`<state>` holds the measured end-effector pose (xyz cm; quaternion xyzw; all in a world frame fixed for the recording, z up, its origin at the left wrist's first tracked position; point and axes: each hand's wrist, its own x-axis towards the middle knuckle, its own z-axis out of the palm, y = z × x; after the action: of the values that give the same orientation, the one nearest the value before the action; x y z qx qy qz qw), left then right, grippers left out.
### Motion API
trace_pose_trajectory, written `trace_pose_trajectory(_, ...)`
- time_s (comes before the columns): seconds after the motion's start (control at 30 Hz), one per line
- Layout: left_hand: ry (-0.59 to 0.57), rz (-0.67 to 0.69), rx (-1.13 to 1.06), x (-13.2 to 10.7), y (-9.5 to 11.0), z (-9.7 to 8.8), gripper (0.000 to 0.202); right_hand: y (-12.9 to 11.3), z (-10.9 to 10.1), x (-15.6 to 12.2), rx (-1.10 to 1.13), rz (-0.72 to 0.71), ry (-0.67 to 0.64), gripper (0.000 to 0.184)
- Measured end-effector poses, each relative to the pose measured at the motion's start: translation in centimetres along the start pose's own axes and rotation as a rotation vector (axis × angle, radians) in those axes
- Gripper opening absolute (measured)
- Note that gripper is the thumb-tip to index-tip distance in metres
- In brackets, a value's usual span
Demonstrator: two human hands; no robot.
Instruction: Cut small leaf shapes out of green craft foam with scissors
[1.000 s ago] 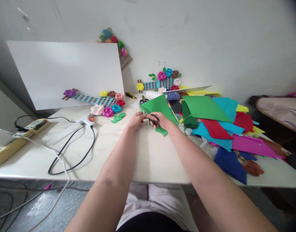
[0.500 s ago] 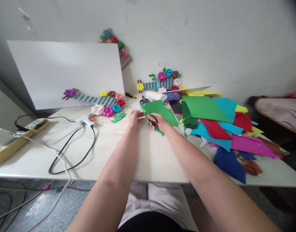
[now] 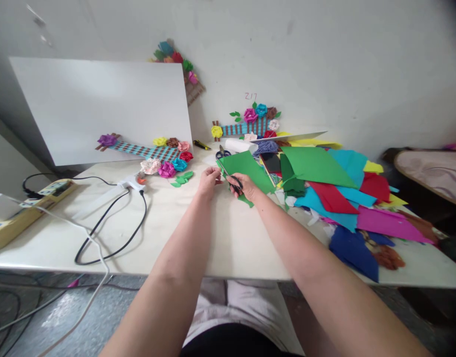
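My right hand (image 3: 246, 186) is closed round the dark handles of a pair of scissors (image 3: 235, 183), whose blades point up and to the left over a sheet of green paper (image 3: 252, 169). Just left of the blades, my left hand (image 3: 210, 179) has its fingertips pinched together; anything between them is too small to make out. A few cut green paper leaves (image 3: 182, 178) lie to the left of that hand. Behind the hands, a second pair of scissors (image 3: 223, 153) rests at the green sheet's far left corner.
Coloured paper sheets (image 3: 317, 166) heap up on the right, beside a phone (image 3: 270, 162). Paper flowers decorate a striped woven strip (image 3: 149, 152) at left. A glue gun (image 3: 129, 184) with a looping black cable, a power strip (image 3: 30, 215) and a white board (image 3: 101, 109) stand further left.
The left hand's fingers have drawn closer together into a pinch. The right hand and its scissors stay almost in place, and the view has shifted slightly.
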<state>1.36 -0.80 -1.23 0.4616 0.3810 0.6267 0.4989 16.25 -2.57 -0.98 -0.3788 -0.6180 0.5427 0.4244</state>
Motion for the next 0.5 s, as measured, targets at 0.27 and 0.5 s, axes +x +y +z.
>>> trace_pose_trajectory(0.27,-0.049,0.009,0.005,-0.04,0.23,-0.08,0.021,-0.38,0.03,-0.2,-0.013,-0.001,-0.023,0.028)
trace_pose_trajectory(0.5,-0.074,0.018,0.007,-0.39,0.51,0.06,0.021,-0.21,-0.13,-0.02,0.017,0.007,-0.041,0.029)
